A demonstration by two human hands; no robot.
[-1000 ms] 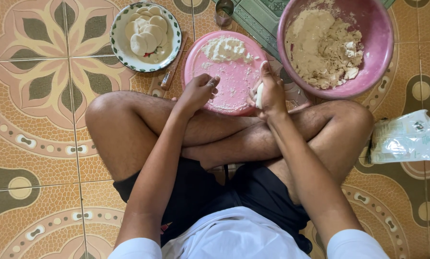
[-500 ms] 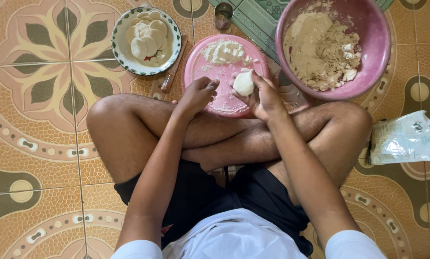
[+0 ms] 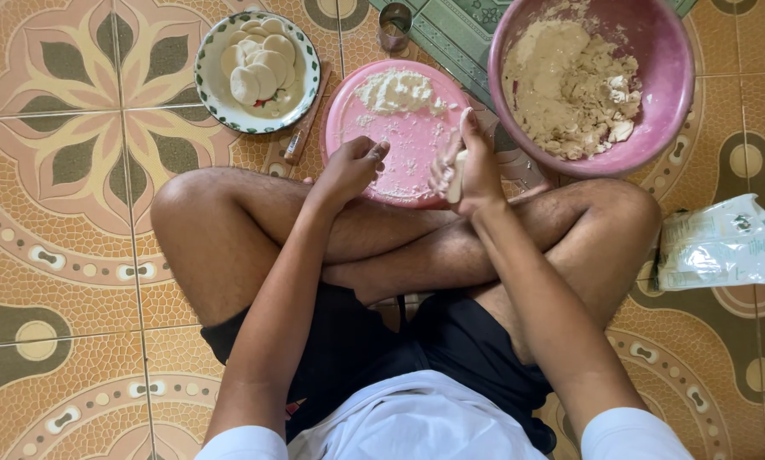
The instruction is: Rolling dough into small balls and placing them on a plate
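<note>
right hand [image 3: 470, 166] upright on edge over pink plate [image 3: 416, 158], fingers pressed together around a flat dough piece [image 3: 456, 176]; left hand [image 3: 348, 169] curled loosely, fingertips resting on plate's near rim

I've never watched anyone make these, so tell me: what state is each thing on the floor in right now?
Pink bowl: filled with crumbly dough.
Pink plate: dusted, with a flour heap at its far side.
Patterned plate: holds flat white discs, overlapping.
Dough piece: held on edge in the right hand.
Left hand: loosely curled, resting at the pink plate's edge.
Bag: lying on its side.
Metal ring: standing upright.
</note>
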